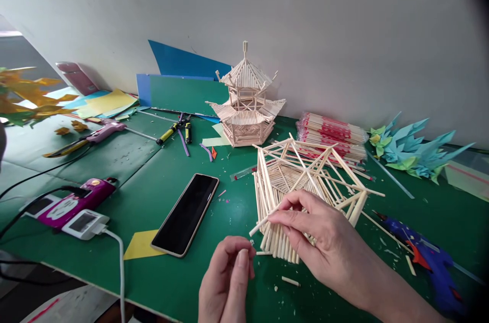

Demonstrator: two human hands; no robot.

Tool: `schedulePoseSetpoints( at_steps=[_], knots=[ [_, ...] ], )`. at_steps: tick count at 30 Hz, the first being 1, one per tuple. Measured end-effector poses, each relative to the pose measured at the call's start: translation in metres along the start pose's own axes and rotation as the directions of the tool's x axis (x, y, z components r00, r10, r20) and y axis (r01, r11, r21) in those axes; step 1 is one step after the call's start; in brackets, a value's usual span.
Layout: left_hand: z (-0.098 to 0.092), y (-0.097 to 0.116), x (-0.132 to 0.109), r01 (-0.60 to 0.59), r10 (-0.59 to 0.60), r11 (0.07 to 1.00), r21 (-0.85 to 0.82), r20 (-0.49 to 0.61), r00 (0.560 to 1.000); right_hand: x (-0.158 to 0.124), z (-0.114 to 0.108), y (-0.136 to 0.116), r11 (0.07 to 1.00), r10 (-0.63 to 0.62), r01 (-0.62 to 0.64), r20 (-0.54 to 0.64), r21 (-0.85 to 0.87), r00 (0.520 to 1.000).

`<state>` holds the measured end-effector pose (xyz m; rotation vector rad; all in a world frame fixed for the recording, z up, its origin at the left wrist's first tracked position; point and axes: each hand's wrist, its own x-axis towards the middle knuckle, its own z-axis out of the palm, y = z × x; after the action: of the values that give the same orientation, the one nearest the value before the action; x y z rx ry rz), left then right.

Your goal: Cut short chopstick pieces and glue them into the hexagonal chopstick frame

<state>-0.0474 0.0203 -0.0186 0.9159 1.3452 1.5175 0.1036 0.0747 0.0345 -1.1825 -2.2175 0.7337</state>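
My right hand (317,236) pinches a thin wooden stick (263,220) between thumb and fingers, just in front of a half-built frame of wooden sticks (301,180) on the green mat. My left hand (229,277) is lower, near the table's front edge, with thumb and fingers pressed together on something too small to make out. Behind the frame stands a finished stick pagoda (246,101).
A black phone (186,213) lies left of the frame beside a yellow paper piece (140,245). Packs of sticks (332,134), blue-green paper cranes (412,150), a blue glue gun (424,254), pliers (178,129), a purple glue gun (95,135), power banks (72,208) and coloured sheets (179,88) surround the work.
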Motion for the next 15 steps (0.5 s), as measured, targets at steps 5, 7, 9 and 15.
schedulePoseSetpoints(
  at_steps=[5,7,9,15],
  knots=[
    [-0.003,-0.007,0.005,-0.257,0.239,0.961,0.099,0.163,0.957,0.001,-0.001,0.001,1.000,0.000,0.000,0.006,-0.009,1.000],
    [-0.005,-0.011,0.007,-0.370,0.332,0.918,0.143,0.232,0.914,0.000,-0.001,0.001,1.000,-0.003,0.003,0.003,-0.019,1.000],
    [-0.006,-0.011,0.007,-0.418,0.365,0.894,0.162,0.277,0.889,0.000,-0.001,0.001,1.000,-0.013,0.013,-0.002,-0.027,1.000],
    [0.001,0.000,0.007,-0.202,0.185,0.974,0.099,0.151,0.971,-0.001,0.001,0.001,0.997,-0.036,0.035,-0.020,-0.068,0.999]
  ],
)
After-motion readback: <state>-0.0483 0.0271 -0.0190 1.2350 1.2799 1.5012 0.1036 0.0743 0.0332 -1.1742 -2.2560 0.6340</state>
